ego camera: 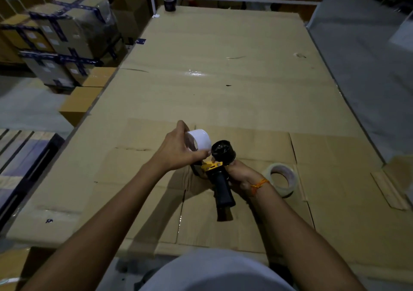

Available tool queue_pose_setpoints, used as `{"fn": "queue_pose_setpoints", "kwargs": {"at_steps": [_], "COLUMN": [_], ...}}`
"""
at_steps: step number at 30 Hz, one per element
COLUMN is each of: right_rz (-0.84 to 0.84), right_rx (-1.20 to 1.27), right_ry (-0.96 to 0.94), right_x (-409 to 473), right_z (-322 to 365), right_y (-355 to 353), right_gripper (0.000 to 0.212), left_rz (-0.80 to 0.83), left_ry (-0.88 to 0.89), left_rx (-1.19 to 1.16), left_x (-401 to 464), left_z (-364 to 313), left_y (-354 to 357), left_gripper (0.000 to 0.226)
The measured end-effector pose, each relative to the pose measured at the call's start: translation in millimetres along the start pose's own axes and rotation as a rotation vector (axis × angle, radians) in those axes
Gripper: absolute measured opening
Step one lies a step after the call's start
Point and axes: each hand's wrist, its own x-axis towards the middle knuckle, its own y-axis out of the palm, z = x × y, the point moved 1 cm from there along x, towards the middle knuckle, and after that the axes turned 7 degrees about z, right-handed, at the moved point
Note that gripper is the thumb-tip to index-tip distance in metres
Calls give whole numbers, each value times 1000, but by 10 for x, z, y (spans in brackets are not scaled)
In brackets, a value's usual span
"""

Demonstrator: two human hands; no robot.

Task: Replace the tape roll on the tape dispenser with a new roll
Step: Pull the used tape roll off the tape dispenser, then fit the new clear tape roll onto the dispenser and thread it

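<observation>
Right hand [240, 174] grips tape dispenser [220, 179] at frame centre, left hand [178, 150] pinches white roll [199, 142] beside bare hub [223, 151]; align core squarely before pushing on.

Flattened cardboard sheets [223, 78] cover the work table. Taped, plastic-wrapped cartons [64, 36] are stacked far left, a plain brown box [80, 103] sitting just beside the table edge.

Beyond your grip, the cardboard-covered table [223, 67] lies open all the way to a dark cup [169, 4] at its far edge. Just right of your right hand [240, 174], a clear tape roll [282, 179] blocks the surface. Left of your left hand [178, 150], the cardboard is free.
</observation>
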Motion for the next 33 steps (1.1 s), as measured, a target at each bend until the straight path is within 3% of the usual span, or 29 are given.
{"fn": "queue_pose_setpoints", "kwargs": {"at_steps": [4, 7, 11, 14, 17, 18, 20, 22, 25, 29, 33], "right_rz": [-24, -121, -215, -224, -287, -307, -269, -205, -166, -174, -190], "right_rx": [-175, -514, -694, -796, -809, -806, -822, -901, -1003, -980, -888], "right_ry": [-10, 14, 26, -50, -177, -223, -322, -421, -497, -462, -448], "right_x": [-108, -110, -201, -305, -421, -449, -485, -500, -498, -515, -495], "right_z": [-64, -46, 20, 27, 106, 137, 195, 218, 214, 193, 215], "right_y": [-4, -55, -125, -263, -381, -427, -502, -552, -638, -856, -1114], "right_gripper": [3, 15, 20, 35, 33, 44, 91, 109, 108, 112, 108], "left_rz": [36, 65, 63, 102, 122, 146, 215, 284, 341, 303, 313], "left_ry": [71, 65, 65, 65, 72, 87, 118, 143, 173, 161, 123], "left_rx": [26, 40, 45, 45, 137, 169, 187, 184, 225, 216, 0], "left_x": [6, 23, 64, 132, 174, 201, 241, 269, 305, 384, 388], "left_z": [71, 74, -27, -90, -74, -86, -157, -260, -401, -527, -631], "left_y": [145, 278, 490, 654, 714, 745, 811, 859, 911, 956, 985], "left_gripper": [68, 71, 65, 63, 68, 72, 83, 93, 100, 99, 114]}}
